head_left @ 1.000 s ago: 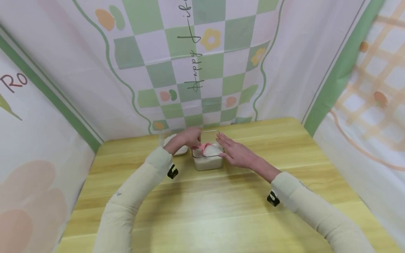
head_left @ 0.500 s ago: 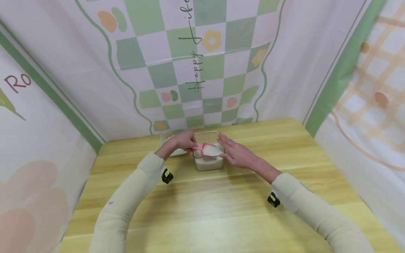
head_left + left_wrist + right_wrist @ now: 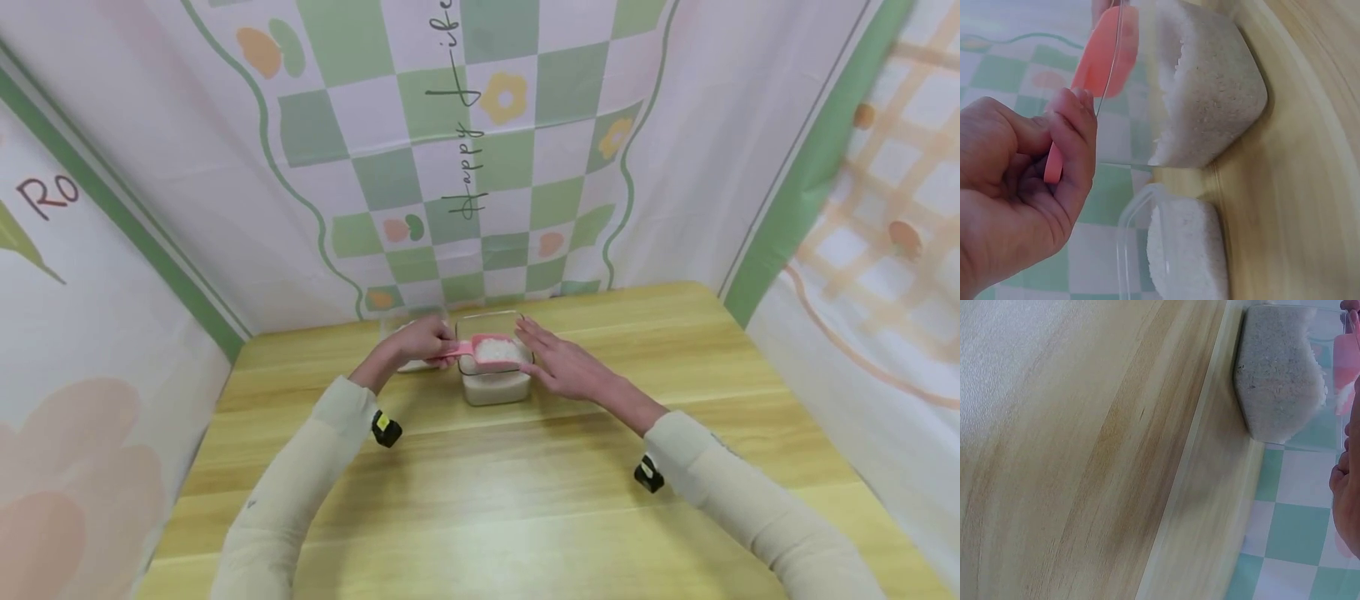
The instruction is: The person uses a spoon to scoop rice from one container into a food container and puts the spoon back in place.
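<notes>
My left hand (image 3: 420,340) grips the handle of a pink scoop (image 3: 497,363), its fingers curled round it in the left wrist view. White rice (image 3: 495,349) fills the scoop, which hangs level at the rim of a clear box (image 3: 497,392). More rice (image 3: 1210,81) lies in that box, its surface sloping. At the box's right side my right hand (image 3: 566,365) rests with straight fingers, fingertips right at the rim. Only part of the right hand (image 3: 1349,481) shows in the right wrist view.
Left of the box stands a second clear container (image 3: 1141,206) with rice (image 3: 1188,250) in it, partly hidden by the left hand in the head view. Both stand near the back of the wooden table (image 3: 510,492), close to a checkered cloth (image 3: 502,183).
The scoop has come up out of the rice in the box, now loaded and level. My left hand has drawn back to the left with it. The right hand has stayed in place.
</notes>
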### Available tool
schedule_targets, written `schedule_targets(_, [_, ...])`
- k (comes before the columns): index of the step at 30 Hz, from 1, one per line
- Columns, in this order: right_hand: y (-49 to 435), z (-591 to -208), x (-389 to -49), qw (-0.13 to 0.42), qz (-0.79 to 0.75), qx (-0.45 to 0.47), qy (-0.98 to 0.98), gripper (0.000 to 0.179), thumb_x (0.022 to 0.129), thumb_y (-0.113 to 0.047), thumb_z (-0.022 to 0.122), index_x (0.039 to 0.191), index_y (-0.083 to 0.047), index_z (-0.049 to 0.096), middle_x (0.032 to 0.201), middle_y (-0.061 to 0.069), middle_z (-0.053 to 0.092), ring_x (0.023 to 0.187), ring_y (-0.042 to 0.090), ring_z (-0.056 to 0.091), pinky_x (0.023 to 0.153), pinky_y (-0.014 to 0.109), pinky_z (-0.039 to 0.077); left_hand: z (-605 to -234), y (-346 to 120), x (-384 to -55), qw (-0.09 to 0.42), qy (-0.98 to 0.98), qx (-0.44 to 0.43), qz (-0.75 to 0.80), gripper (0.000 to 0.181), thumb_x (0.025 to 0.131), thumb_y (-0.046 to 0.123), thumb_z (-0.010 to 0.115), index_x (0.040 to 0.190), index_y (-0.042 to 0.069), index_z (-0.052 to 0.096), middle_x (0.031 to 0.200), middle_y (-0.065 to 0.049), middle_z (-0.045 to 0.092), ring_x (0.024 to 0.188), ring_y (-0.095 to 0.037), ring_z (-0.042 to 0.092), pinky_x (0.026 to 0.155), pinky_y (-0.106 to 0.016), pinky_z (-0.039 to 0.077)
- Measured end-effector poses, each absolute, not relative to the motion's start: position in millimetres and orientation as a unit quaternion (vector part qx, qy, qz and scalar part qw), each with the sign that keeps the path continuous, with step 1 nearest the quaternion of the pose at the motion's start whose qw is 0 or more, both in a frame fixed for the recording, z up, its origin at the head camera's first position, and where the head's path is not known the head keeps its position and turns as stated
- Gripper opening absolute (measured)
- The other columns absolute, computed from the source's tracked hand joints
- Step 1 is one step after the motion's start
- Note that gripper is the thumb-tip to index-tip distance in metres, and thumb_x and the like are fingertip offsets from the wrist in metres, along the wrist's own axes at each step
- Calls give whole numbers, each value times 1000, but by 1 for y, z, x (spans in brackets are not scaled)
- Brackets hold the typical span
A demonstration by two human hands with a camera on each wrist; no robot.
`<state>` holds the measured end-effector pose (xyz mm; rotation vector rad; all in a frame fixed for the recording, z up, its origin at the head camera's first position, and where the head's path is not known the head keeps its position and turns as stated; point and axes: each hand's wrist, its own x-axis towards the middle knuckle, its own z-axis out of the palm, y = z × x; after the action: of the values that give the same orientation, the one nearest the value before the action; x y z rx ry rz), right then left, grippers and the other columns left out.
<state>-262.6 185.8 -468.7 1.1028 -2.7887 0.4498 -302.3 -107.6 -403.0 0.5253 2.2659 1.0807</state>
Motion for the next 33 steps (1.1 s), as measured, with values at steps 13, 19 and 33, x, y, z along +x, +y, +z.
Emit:
schedule_targets(13, [186, -467, -263, 45, 150, 360, -920, 64, 105, -34, 48, 153, 4, 30, 164, 20, 20, 152, 34, 23, 117, 51, 34, -415, -130, -295, 285, 803, 181, 491, 26, 101, -5, 43, 100, -15, 67, 76, -8, 65, 62, -10, 59, 58, -17, 51])
schedule_targets(19, [185, -466, -261, 50, 149, 364, -918, 64, 105, -34, 49, 153, 3, 29, 164, 20, 20, 151, 35, 24, 116, 51, 35, -412, -137, -293, 280, 797, 172, 506, 25, 102, -3, 43, 98, -17, 64, 79, -10, 65, 63, -10, 59, 60, -18, 52])
schedule_targets(33, [185, -467, -262, 43, 155, 365, -917, 64, 105, -32, 49, 153, 4, 28, 165, 19, 18, 152, 34, 21, 119, 50, 31, -405, -159, -292, 254, 812, 174, 497, 27, 104, 3, 44, 93, -8, 65, 74, -1, 61, 67, -12, 58, 63, -22, 52])
